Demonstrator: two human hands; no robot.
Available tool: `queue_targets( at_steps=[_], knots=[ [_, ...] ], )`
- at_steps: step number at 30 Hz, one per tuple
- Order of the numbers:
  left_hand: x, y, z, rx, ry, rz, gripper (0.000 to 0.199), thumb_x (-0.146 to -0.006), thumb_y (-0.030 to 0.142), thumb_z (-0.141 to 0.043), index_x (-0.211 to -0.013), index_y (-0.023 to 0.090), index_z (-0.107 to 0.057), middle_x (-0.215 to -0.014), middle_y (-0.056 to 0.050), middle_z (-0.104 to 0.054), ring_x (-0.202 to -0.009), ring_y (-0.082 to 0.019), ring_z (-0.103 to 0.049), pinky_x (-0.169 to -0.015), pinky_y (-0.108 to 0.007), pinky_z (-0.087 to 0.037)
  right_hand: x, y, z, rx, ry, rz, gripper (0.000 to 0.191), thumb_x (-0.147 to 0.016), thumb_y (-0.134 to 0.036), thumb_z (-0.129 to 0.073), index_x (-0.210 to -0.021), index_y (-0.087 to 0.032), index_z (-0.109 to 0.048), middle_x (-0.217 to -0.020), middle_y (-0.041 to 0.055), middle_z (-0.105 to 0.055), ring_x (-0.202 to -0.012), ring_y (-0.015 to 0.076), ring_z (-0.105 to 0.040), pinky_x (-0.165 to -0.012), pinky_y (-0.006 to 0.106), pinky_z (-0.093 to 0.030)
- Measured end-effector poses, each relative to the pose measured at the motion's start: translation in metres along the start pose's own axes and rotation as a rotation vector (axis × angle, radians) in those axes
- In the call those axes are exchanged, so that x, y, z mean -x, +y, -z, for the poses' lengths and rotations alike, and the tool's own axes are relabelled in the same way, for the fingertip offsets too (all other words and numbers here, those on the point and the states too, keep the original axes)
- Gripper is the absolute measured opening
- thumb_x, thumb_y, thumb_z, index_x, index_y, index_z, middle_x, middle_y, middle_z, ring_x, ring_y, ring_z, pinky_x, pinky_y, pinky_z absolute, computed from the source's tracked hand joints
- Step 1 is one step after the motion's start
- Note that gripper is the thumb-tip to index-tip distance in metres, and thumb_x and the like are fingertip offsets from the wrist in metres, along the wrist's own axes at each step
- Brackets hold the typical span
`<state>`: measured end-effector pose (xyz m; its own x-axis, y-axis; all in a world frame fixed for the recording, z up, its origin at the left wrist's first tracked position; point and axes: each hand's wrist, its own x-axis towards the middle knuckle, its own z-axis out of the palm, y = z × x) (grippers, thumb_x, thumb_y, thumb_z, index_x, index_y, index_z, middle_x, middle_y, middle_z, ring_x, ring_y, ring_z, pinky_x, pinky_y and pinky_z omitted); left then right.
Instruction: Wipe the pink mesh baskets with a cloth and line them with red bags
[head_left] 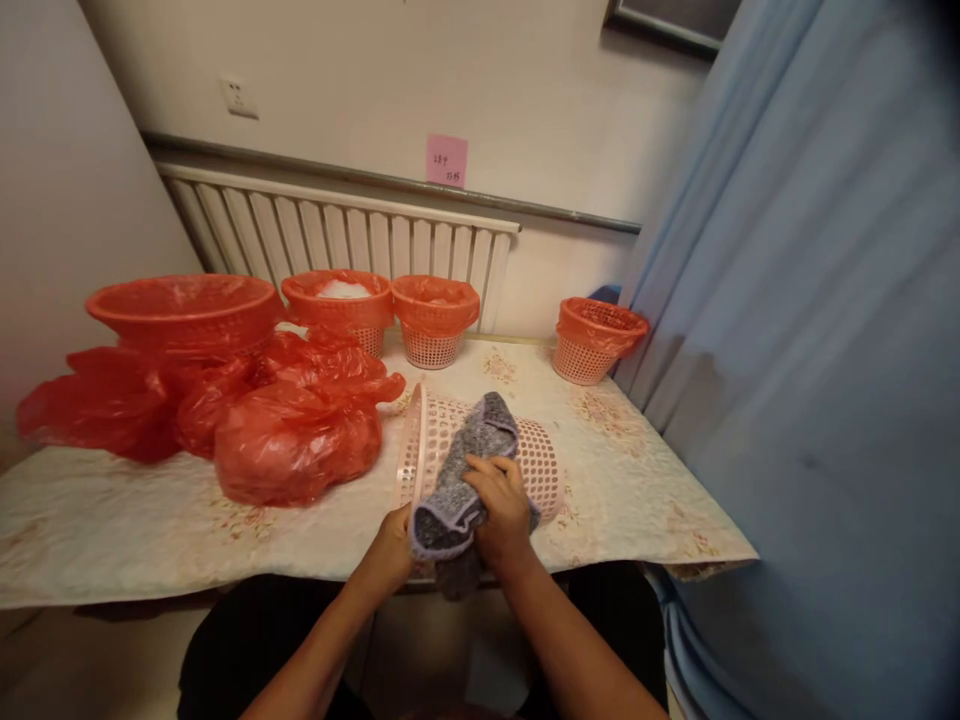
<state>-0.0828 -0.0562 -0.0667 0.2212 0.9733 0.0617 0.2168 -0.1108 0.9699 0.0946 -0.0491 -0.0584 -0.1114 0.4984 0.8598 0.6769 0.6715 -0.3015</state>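
Observation:
A pale pink plastic basket [538,462] with many holes lies on its side near the table's front edge, its open rim facing left. My left hand [394,550] is closed at the near side of that rim, its fingertips partly hidden behind the cloth. Draped across the basket is a grey cleaning cloth [472,440] with a purple edge. My right hand [504,508] grips the cloth and presses it against the basket's side, fingers bent over the fabric. One end of the cloth hangs down below my hands.
Red bag-lined baskets stand along the back: a wide one [187,312], two smaller ones [341,305] [435,310], and another [589,350] at right. Red plastic bags [300,440] pile up at left. A blue curtain [787,350] borders the right side. The flowered tablecloth [675,490] covers the table.

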Motion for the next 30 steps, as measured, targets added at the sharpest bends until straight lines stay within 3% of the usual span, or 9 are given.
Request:
queue_targets(
  at_steps=[3,6,10,17,21,25,30],
  knots=[
    [-0.003,-0.003,-0.001,0.06,-0.018,0.033,0.04,-0.08,0.045,-0.062,-0.099,0.011,-0.07,-0.096,-0.009,-0.075,-0.094,-0.028,-0.068,-0.088,-0.039,-0.053,0.014,0.039,0.022,0.092,0.033,-0.161,0.036,-0.078,-0.001,-0.047,-0.103,-0.02,-0.066,-0.116,0.0068,-0.068,-0.106,0.0223,-0.051,-0.092,0.041,-0.046],
    [-0.004,-0.003,-0.002,0.053,-0.012,0.053,0.043,-0.077,0.045,-0.063,-0.1,0.009,-0.069,-0.098,-0.012,-0.075,-0.094,-0.029,-0.068,-0.087,-0.04,-0.053,0.027,0.071,0.043,0.182,0.123,-0.284,0.039,-0.076,-0.002,-0.043,-0.101,-0.019,-0.068,-0.112,0.0076,-0.069,-0.104,0.0224,-0.053,-0.092,0.042,-0.046],
    [-0.005,0.0,-0.001,0.02,-0.022,0.028,0.042,-0.078,0.045,-0.06,-0.1,0.01,-0.069,-0.099,-0.012,-0.075,-0.099,-0.029,-0.067,-0.092,-0.04,-0.05,0.024,0.081,0.052,0.199,0.18,-0.376,0.043,-0.071,-0.002,-0.041,-0.1,-0.018,-0.069,-0.107,0.0079,-0.07,-0.104,0.0228,-0.055,-0.094,0.043,-0.045],
    [-0.005,-0.002,0.004,-0.038,-0.063,0.005,0.048,-0.083,0.053,-0.052,-0.094,0.01,-0.069,-0.091,-0.009,-0.074,-0.089,-0.028,-0.066,-0.081,-0.037,-0.053,-0.037,0.026,0.016,-0.034,0.082,-0.337,0.048,-0.068,-0.001,-0.042,-0.103,-0.02,-0.069,-0.107,0.0055,-0.069,-0.105,0.021,-0.057,-0.095,0.038,-0.045],
    [-0.01,-0.009,0.007,-0.025,-0.019,-0.059,0.052,-0.086,0.053,-0.042,-0.105,0.012,-0.068,-0.104,-0.01,-0.073,-0.106,-0.031,-0.062,-0.1,-0.043,-0.045,-0.06,-0.015,-0.01,-0.243,0.0,-0.194,0.046,-0.069,-0.001,-0.043,-0.104,-0.019,-0.067,-0.111,0.005,-0.068,-0.106,0.0201,-0.057,-0.096,0.036,-0.045],
    [-0.016,-0.022,0.011,-0.077,0.066,-0.062,0.053,-0.083,0.045,-0.044,-0.122,0.012,-0.06,-0.132,-0.012,-0.061,-0.135,-0.03,-0.041,-0.116,-0.045,-0.025,-0.051,-0.041,-0.028,-0.225,-0.039,-0.083,0.052,-0.065,-0.001,-0.043,-0.11,-0.016,-0.064,-0.121,0.0083,-0.063,-0.112,0.0233,-0.052,-0.1,0.043,-0.041],
    [-0.021,-0.032,0.013,-0.103,-0.009,-0.081,0.039,-0.079,0.041,-0.047,-0.101,0.018,-0.069,-0.121,-0.01,-0.068,-0.129,-0.029,-0.047,-0.116,-0.042,-0.026,-0.028,-0.044,-0.034,-0.156,0.047,-0.097,0.044,-0.069,-0.004,-0.044,-0.107,-0.017,-0.063,-0.114,0.0092,-0.063,-0.104,0.0236,-0.053,-0.093,0.043,-0.043]
  ],
)
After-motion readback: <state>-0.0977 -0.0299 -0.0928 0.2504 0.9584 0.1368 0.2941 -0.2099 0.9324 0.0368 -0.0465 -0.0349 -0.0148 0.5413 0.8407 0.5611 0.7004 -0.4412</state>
